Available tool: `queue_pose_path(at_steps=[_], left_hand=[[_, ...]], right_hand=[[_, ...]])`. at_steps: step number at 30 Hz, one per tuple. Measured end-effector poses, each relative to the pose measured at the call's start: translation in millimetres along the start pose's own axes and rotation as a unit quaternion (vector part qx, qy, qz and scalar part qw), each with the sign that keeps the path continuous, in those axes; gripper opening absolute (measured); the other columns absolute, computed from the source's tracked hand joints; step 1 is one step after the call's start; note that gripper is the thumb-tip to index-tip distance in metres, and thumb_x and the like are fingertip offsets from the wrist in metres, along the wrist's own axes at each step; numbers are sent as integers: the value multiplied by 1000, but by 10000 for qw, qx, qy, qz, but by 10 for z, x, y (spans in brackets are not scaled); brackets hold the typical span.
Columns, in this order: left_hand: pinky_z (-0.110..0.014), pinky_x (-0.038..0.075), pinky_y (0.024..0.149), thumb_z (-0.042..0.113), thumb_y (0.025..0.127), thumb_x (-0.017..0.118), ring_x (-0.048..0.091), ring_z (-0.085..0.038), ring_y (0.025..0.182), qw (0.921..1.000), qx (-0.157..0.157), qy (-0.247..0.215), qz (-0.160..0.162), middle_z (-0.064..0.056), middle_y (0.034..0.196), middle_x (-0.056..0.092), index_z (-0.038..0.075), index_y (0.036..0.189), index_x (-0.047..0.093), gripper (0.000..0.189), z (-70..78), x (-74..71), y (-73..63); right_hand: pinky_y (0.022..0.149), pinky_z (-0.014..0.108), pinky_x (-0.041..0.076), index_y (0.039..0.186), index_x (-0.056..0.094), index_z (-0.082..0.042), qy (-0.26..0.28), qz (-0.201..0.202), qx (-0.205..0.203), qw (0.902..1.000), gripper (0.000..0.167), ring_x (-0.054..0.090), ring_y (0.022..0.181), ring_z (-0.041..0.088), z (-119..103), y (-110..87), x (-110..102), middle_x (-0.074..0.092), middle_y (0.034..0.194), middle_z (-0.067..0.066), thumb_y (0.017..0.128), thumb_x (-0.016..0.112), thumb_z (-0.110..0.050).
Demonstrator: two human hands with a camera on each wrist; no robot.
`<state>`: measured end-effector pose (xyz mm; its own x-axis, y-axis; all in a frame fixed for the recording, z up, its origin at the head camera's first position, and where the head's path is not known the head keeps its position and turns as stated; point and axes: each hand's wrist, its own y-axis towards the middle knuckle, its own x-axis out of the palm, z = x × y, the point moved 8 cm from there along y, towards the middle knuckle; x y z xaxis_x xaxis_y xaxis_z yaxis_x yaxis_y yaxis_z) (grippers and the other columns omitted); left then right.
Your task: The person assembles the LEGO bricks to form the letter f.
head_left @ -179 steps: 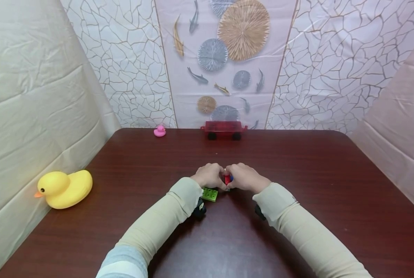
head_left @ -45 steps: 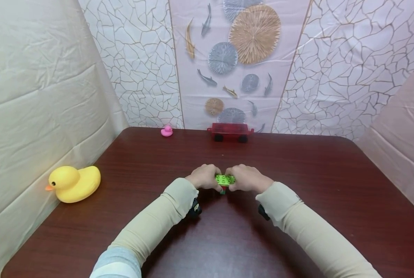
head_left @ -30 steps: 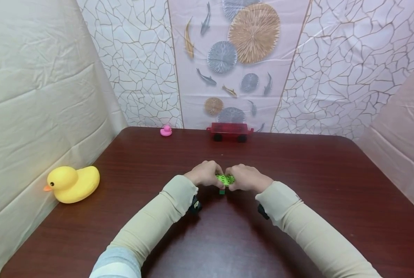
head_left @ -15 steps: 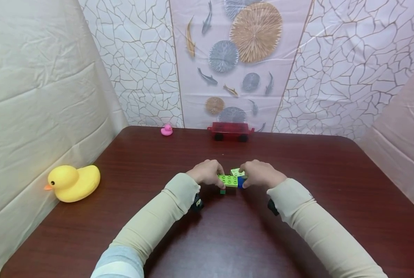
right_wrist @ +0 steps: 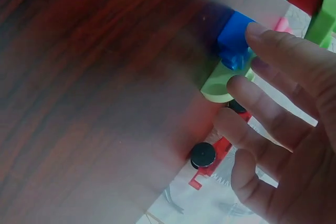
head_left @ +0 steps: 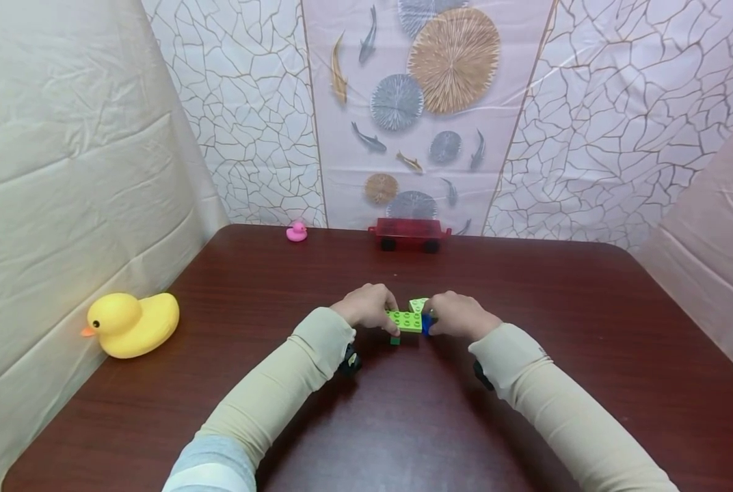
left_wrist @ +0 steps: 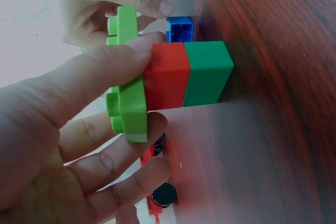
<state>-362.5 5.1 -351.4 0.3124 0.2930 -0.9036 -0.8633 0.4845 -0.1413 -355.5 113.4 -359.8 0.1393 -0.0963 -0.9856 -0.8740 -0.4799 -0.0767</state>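
Note:
My left hand (head_left: 366, 307) grips a small stack: a lime-green building brick (left_wrist: 132, 103) on top, a red brick (left_wrist: 167, 77) under it and a dark green brick (left_wrist: 209, 72) at the bottom, standing on the table. The lime brick overhangs the red one on both sides. Just right of the stack, my right hand (head_left: 461, 316) pinches a blue brick (right_wrist: 235, 31) low at the tabletop, thumb against it. It lies tipped, its hollow underside facing the left wrist camera. A pale green piece with a rounded end (right_wrist: 218, 85) lies behind the blue brick, partly hidden by my fingers.
At the table's back edge stands a red toy wagon (head_left: 409, 231) with black wheels. A small pink duck (head_left: 297, 232) sits to its left. A large yellow duck (head_left: 132, 324) rests at the left edge. Patterned cloth (head_left: 256, 123) hangs behind the table.
Earlier the lime brick lay on the table by my left wrist; it now tops the red brick. My right hand has left the stack and moved right to the blue brick.

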Motion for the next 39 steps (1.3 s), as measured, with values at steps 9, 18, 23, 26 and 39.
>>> queue_pose_path(at_steps=[9, 18, 23, 26, 39], left_hand=[[-26, 42, 62, 31, 63, 77, 52, -9, 74, 10000, -30, -79, -28, 8, 84, 59, 14, 94, 66, 37, -11, -1, -1], [-27, 42, 65, 30, 64, 77, 52, -10, 78, 10000, 4, -49, -19, 6, 89, 60, 13, 96, 66, 38, -18, -18, 6], [-27, 42, 65, 30, 64, 77, 52, -10, 77, 10000, 17, -61, -16, 6, 88, 60, 13, 96, 66, 38, -22, -6, 1], [-27, 42, 66, 30, 64, 77, 52, -10, 77, 10000, 13, -82, -21, 5, 89, 60, 13, 96, 66, 38, -23, 2, -6], [-28, 42, 70, 30, 64, 77, 52, -10, 83, 9999, -12, -141, -11, 4, 95, 60, 13, 99, 65, 40, -21, 1, -9]], right_hand=[[62, 35, 45, 84, 66, -9, -92, -88, 123, 9998, 20, 49, 65, 14, -15, 21, 43, 58, 77, 0, 71, 72, -22], [55, 31, 41, 77, 63, -10, 130, -260, 117, 9995, 16, 47, 61, 16, -29, -27, 28, 53, 68, -2, 69, 73, -20], [62, 34, 45, 93, 62, -6, 177, -370, 88, 9991, 30, 50, 67, 16, -7, -32, 71, 57, 79, 1, 69, 74, -22], [62, 32, 44, 95, 62, -7, 196, -421, 65, 9989, 32, 49, 66, 15, 15, -37, 99, 57, 78, 0, 70, 73, -24], [55, 28, 42, 88, 50, -9, 609, -128, 123, 9980, 32, 49, 61, 15, 29, -90, -121, 51, 71, 0, 68, 71, -22]])
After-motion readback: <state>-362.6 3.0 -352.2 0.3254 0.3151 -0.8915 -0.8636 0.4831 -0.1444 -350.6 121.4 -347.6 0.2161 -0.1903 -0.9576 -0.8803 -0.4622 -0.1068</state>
